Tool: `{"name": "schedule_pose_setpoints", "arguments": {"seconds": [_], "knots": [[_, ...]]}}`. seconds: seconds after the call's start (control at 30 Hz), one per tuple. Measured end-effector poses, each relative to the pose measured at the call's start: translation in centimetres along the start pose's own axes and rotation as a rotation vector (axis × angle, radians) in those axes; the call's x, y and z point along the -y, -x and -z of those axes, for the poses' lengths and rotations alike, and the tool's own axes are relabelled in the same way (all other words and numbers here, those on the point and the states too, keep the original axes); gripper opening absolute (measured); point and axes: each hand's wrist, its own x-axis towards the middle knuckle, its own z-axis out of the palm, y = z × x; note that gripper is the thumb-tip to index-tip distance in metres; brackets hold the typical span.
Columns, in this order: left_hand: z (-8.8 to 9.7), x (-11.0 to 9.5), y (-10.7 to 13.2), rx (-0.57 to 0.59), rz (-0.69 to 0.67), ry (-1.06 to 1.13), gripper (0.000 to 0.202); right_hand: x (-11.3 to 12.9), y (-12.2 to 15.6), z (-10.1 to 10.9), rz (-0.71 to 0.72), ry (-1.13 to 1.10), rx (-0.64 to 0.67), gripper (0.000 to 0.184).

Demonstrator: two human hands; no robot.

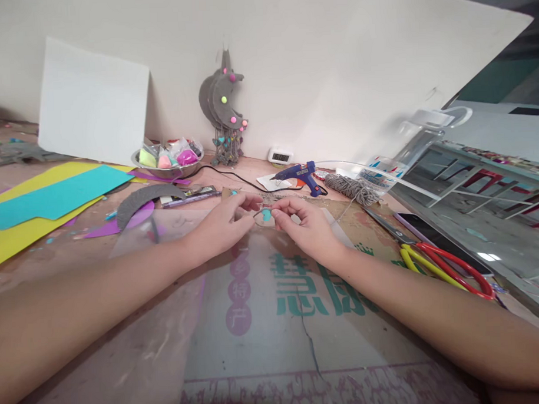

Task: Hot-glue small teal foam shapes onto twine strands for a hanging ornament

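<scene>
Both hands meet over the middle of the work surface. Thumb and fingertips of my right hand [308, 224] pinch a thin grey cord [258, 221], which curves in a small loop toward the other hand. My left hand [232, 221] holds the loop's left side near the thumb, its index finger reaching forward. A small turquoise piece [266, 214] shows between the hands; whether it hangs on the cord or lies behind it I cannot tell. From beside my right hand a strand runs back to a bundle of grey cord [351, 188].
A blue glue gun [307, 178] lies behind the hands. Scissors [448, 269] and a phone [439, 240] are at right. Coloured sheets [52, 198], a grey crescent [141, 200] and a bowl [173, 170] of bagged clay lie left. A moon-shaped hanging [222, 103] leans at the wall.
</scene>
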Motion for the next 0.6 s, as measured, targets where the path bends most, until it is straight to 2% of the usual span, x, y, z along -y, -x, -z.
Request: {"name": "schedule_pose_setpoints", "arguments": {"seconds": [0.1,0.17,0.6], "knots": [[0.18,0.24,-0.14,-0.140,-0.086,-0.071,0.026,-0.01,0.05,-0.11,0.016,0.029,-0.002,0.014],[0.20,0.44,-0.24,-0.181,-0.116,-0.115,0.028,0.04,0.10,-0.18,0.029,0.046,0.002,0.014],[0.13,0.52,-0.20,-0.119,-0.121,-0.191,0.025,-0.04,0.21,-0.28,0.107,0.083,0.003,0.014]]}}
